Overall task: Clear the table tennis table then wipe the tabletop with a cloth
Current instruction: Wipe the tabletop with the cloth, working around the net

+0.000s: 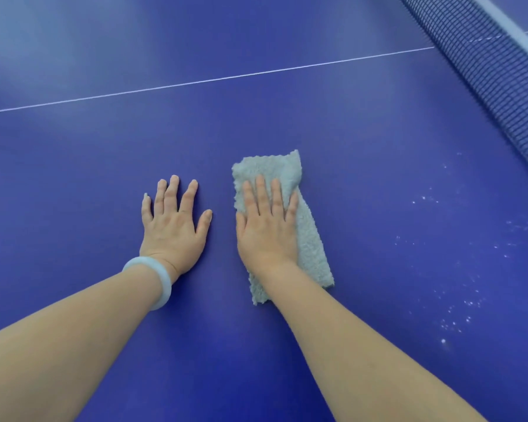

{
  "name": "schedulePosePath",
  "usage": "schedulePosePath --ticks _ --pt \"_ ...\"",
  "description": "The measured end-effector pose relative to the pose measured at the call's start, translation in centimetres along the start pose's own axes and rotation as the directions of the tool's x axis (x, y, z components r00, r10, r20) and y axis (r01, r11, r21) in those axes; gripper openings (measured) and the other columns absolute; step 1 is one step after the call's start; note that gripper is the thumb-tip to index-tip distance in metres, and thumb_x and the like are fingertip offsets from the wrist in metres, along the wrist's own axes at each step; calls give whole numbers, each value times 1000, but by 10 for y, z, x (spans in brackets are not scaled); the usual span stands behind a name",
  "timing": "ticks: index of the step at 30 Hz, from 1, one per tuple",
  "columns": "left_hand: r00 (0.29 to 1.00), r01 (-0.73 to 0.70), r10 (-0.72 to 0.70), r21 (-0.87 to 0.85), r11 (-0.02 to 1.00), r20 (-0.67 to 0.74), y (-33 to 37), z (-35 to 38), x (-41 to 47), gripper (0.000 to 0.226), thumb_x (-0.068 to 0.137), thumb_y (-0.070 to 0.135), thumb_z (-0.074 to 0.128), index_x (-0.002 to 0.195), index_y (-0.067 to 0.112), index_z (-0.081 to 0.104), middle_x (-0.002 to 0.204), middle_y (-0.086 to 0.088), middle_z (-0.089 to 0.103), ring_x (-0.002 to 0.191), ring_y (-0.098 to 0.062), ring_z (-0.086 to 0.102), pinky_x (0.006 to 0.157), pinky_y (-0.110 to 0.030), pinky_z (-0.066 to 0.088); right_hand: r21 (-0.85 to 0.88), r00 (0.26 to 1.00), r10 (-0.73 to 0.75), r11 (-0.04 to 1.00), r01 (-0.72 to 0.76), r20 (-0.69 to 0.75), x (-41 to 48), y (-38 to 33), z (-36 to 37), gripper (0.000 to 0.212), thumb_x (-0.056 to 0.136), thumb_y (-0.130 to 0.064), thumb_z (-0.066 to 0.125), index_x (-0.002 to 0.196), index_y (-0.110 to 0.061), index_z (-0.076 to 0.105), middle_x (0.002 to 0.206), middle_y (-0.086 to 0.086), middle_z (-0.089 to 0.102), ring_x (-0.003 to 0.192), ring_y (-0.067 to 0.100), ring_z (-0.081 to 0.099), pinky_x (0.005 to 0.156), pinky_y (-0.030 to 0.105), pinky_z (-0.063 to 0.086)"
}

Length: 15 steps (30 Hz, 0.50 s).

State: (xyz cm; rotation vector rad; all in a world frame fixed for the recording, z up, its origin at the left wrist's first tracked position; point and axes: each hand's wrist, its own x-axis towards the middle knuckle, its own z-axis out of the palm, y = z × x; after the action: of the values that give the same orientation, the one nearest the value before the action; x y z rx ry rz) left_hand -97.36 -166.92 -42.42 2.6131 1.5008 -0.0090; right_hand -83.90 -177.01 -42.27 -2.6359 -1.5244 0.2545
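Observation:
A folded pale grey-green cloth (310,239) lies flat on the blue table tennis tabletop (256,117). My right hand (267,223) presses down on the cloth with straight fingers laid flat. My left hand (173,222) rests flat on the bare tabletop just left of the cloth, fingers spread; a pale bangle (153,280) sits on that wrist.
The dark net (494,74) with its white top band runs diagonally across the upper right. A thin white centre line (208,81) crosses the tabletop beyond my hands. Small white specks (457,303) dot the surface to the right of the cloth.

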Motion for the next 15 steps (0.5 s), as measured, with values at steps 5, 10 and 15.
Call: schedulePosePath --ticks 5,10,15 --pt "1000 -10 10 -31 999 -6 0 -2 2 67 97 57 21 156 26 16 164 -7 6 151 -23 -5 121 -48 -6 -27 998 55 998 -55 -7 -54 77 -6 60 103 -44 11 160 -27 0 167 -4 -4 154 21 -9 123 51 -8" --pt "999 -5 -8 -331 943 -39 -6 -9 6 51 101 45 36 149 28 37 163 -2 18 151 -17 4 122 -39 -6 -24 899 436 899 -437 -31 -48 92 -10 60 104 -41 11 159 -23 -7 167 1 -9 154 25 -10 121 55 -7" --pt "996 84 -56 -667 740 63 -2 -21 -28 49 103 29 45 150 16 37 162 -2 19 151 -17 3 123 -39 1 -4 991 124 992 -124 -39 -103 16 9 61 103 -40 13 160 -20 -1 167 2 -5 154 27 -8 121 57 -6"
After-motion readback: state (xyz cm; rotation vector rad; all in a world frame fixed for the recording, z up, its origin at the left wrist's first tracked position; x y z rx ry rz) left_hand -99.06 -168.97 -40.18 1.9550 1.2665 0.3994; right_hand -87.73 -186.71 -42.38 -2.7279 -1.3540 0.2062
